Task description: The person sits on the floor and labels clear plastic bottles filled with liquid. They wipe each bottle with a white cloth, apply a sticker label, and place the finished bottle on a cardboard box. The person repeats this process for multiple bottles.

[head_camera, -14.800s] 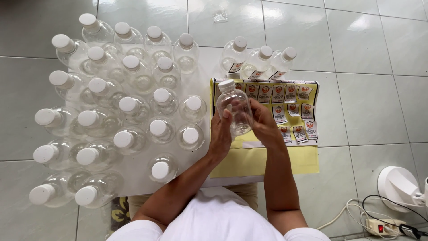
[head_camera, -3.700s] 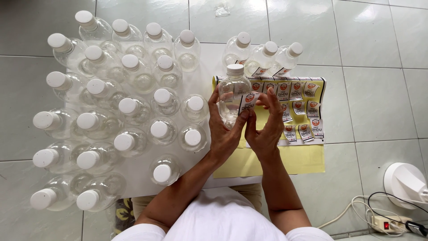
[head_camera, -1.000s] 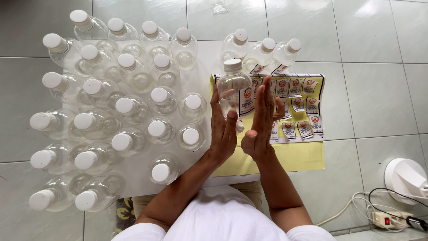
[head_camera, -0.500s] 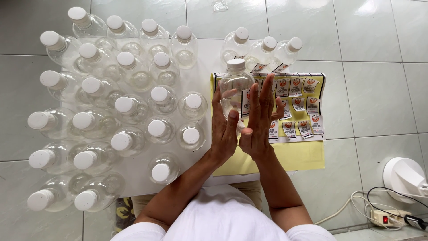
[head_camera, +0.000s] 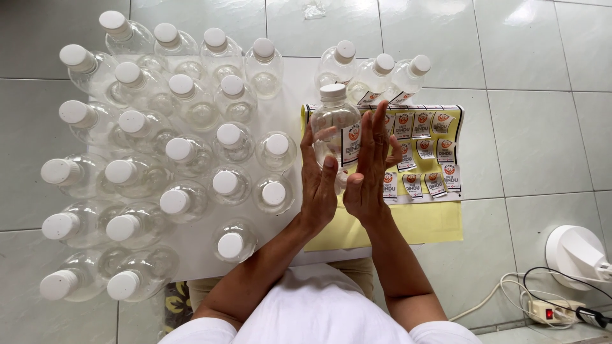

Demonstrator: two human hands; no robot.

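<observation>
A clear, empty-looking plastic bottle with a white screw cap (head_camera: pixel 336 124) stands upright between a person's two bare hands above a white tabletop (head_camera: pixel 290 95), a small printed sticker showing on its side. The left hand (head_camera: pixel 317 181) and the right hand (head_camera: pixel 371 167) press flat, fingers straight, palm to palm around its rounded body: a loose, open-fingered grip rather than a closed fist. Thin-walled and light, the bottle would likely dent under a hard squeeze and slide on its smooth skin; the wide middle or the ribbed cap looks the surest hold. Behind lies a yellow backing sheet of glossy stickers (head_camera: pixel 424 146). To the left crowd rows of matching clear capped bottles (head_camera: pixel 185 150); three more stickered bottles (head_camera: pixel 382 73) stand beyond.
</observation>
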